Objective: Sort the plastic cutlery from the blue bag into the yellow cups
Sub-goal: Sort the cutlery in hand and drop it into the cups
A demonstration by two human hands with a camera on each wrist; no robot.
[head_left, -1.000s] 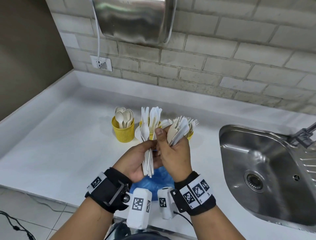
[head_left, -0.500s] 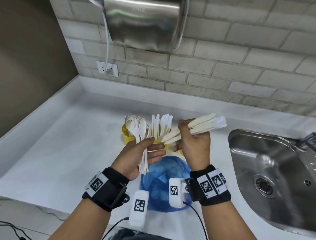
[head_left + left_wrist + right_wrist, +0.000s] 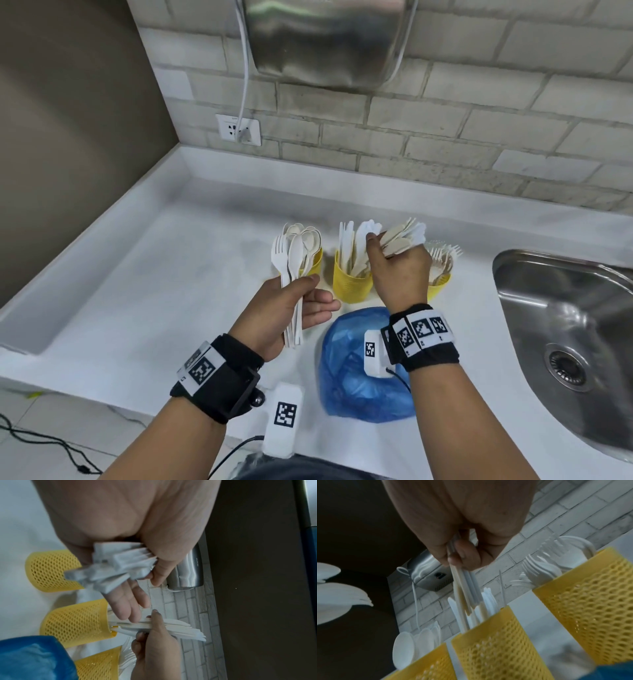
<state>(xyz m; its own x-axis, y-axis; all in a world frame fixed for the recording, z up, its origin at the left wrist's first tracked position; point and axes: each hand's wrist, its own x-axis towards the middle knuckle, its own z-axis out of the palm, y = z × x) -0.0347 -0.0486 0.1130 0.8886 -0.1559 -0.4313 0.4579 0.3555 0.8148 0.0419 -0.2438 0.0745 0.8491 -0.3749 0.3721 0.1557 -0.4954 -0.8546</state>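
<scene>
Sort looks well along, not finished. Three yellow mesh cups stand in a row on the bench (image 3: 144, 281), each already stocked: spoon cup (image 3: 313, 262) on the left, knife cup (image 3: 352, 284) in the middle, fork cup (image 3: 440, 281) on the right, partly hidden behind the right wrist.

Right hand (image 3: 399, 270) grips a bundle of knives (image 3: 404, 234), fingers (image 3: 462, 555) curled tight round the handles, held just over the knife cup; lower ends look to be at or entering its rim. Judgement: this batch is mid-drop.

Left hand (image 3: 291, 308) holds a mixed handful (image 3: 291, 260) upright beside the spoon cup, with at least one fork and some spoons visible. Thumb presses it against the palm; the other fingers (image 3: 126, 605) lie fairly straight.

Blue bag (image 3: 359, 373) lies crumpled on the bench just in front of the cups. Can't tell if anything is left inside.

Left to do: seat the knives, split the left handful between spoon and fork cups, check the bag.
</scene>
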